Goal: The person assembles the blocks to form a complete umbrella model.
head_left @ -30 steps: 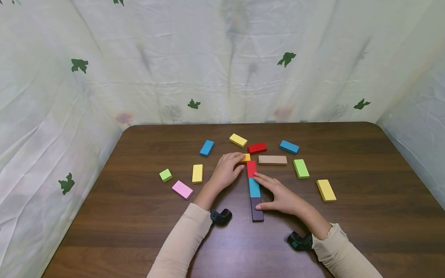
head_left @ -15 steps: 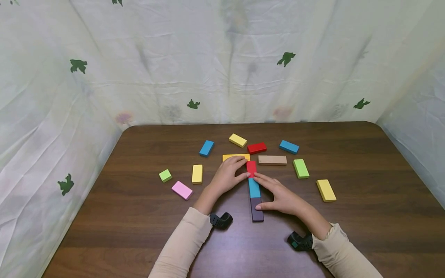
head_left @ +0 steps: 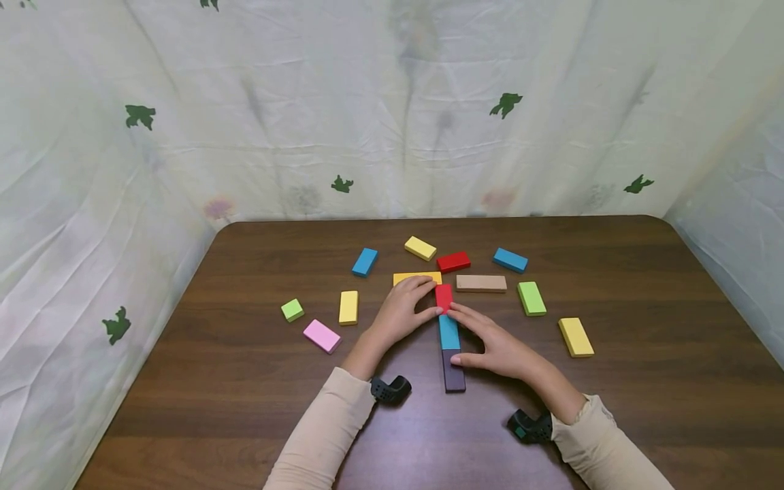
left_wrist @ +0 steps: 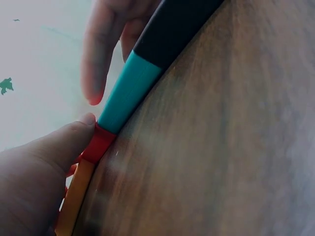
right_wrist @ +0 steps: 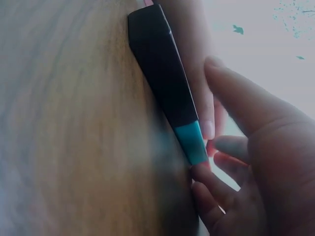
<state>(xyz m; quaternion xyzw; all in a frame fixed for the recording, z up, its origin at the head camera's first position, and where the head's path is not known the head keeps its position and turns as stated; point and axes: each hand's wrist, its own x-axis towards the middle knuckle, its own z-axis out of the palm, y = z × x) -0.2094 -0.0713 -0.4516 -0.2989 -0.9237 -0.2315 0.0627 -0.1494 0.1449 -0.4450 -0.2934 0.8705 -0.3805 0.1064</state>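
A red block (head_left: pixel 444 298), a blue block (head_left: pixel 449 332) and a dark purple block (head_left: pixel 454 372) lie end to end in a line on the table. The long yellow-orange block (head_left: pixel 418 278) lies crosswise at the red block's far end. My left hand (head_left: pixel 404 307) rests beside the red block, its straight thumb touching near the blue joint and its fingertips by the far left corner. From the other side, my right hand (head_left: pixel 497 346) has fingertips at the red-blue joint. Its thumb extends over the purple block, apart from it in the right wrist view.
A tan block (head_left: pixel 481 284) and another red block (head_left: pixel 453 261) lie close to the far end. Scattered around are yellow blocks (head_left: pixel 348 307), blue blocks (head_left: pixel 510 260), green blocks (head_left: pixel 531 299) and a pink block (head_left: pixel 322 336). A pale cloth hangs behind the table (head_left: pixel 245 435).
My left hand has shifted right, off the yellow-orange block's right end, and its thumb has come to the red block. The right hand has barely moved.
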